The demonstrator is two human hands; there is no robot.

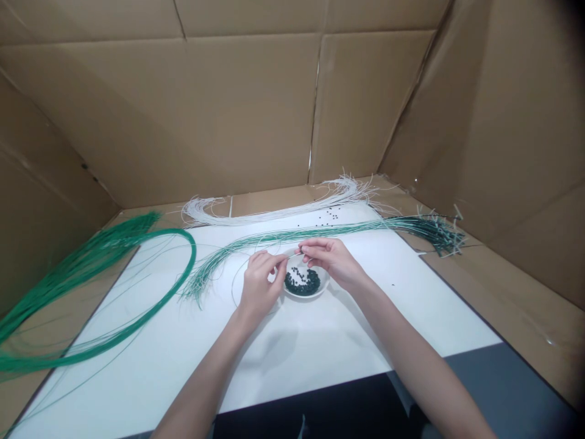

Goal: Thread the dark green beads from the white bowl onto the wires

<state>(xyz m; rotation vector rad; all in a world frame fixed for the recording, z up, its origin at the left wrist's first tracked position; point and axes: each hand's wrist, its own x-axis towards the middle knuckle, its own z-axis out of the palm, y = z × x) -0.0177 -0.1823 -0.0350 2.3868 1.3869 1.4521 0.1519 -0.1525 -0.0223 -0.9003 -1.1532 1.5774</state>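
Note:
My left hand (262,277) is closed in a pinch on a thin pale strand (293,255). A fine loop of line curves out to the left of this hand. Thumb and fingers of my right hand (333,261) pinch together at the strand's other side; a tiny dark spot shows at the fingertips, too small to name for certain. Both hands hover over the far rim of a small white bowl (305,296). In the bowl lies a heap of small black-green beads (302,283), thickest along the near side.
Beyond my hands, a bundle of green strands (283,235) crosses the white sheet (320,353), its dark tufted end (436,235) at right. Behind it lies a white strand bundle (274,214). Loose black beads (328,216) are scattered nearby. A green coil (194,250) sits left. Cardboard walls (247,116) surround everything.

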